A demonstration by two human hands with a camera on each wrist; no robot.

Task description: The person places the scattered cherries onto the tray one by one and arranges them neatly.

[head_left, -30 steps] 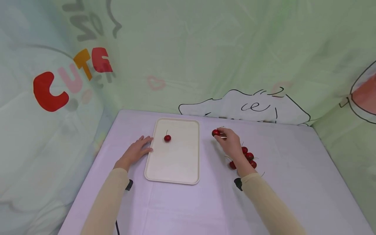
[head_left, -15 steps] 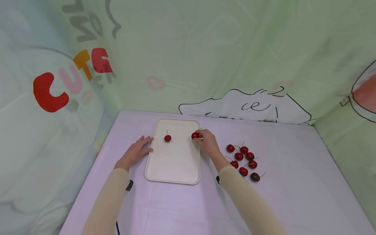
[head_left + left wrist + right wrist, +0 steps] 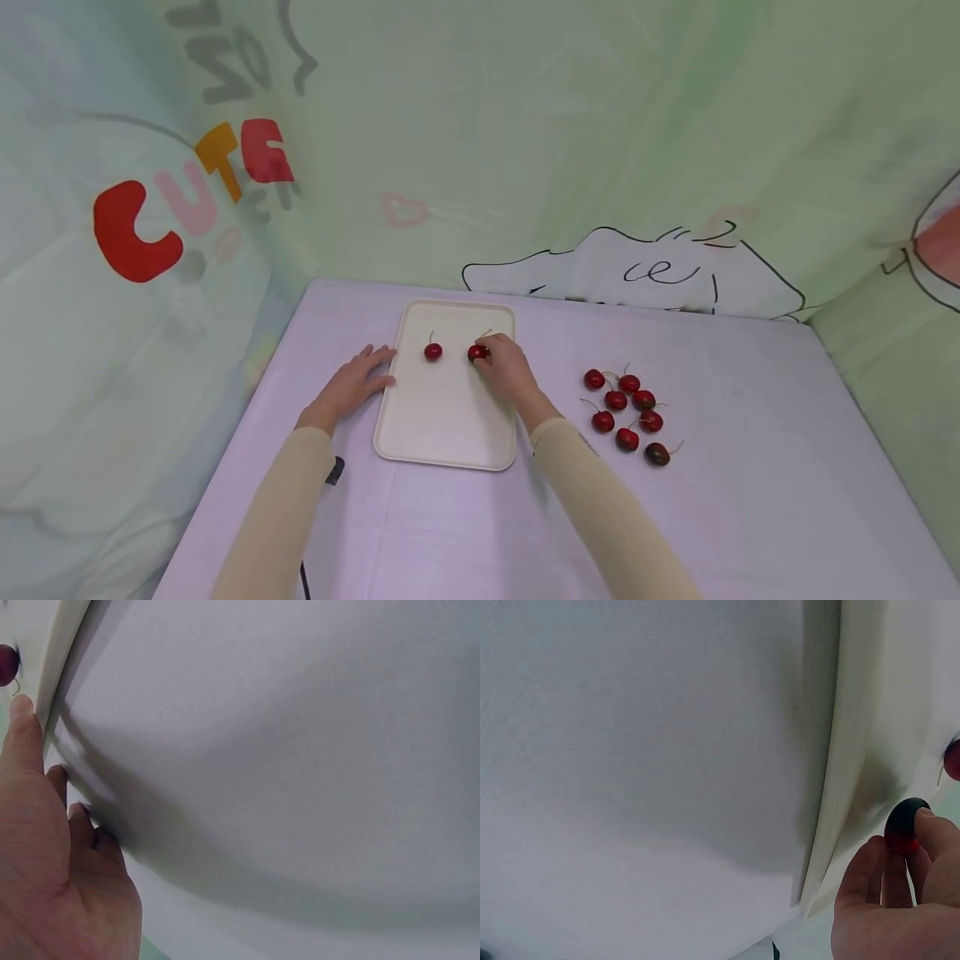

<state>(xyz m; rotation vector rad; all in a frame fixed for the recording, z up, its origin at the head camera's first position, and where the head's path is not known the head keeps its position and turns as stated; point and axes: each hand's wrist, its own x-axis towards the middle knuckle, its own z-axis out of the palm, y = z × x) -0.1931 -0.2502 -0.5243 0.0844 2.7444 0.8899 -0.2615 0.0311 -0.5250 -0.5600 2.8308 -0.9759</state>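
Pinched Cherry [image 3: 476,353] Risks a Roll

The right hand [image 3: 507,367] pinches a cherry over the tray [image 3: 442,429]; the left hand [image 3: 350,386] rests extended fingers at its edge. A careless release could send the round cherry rolling into the lone cherry [image 3: 432,352] there. The count: ten cherries, with eight cherries [image 3: 616,400] grouped on the worktop [image 3: 750,467], one tray, two hands.
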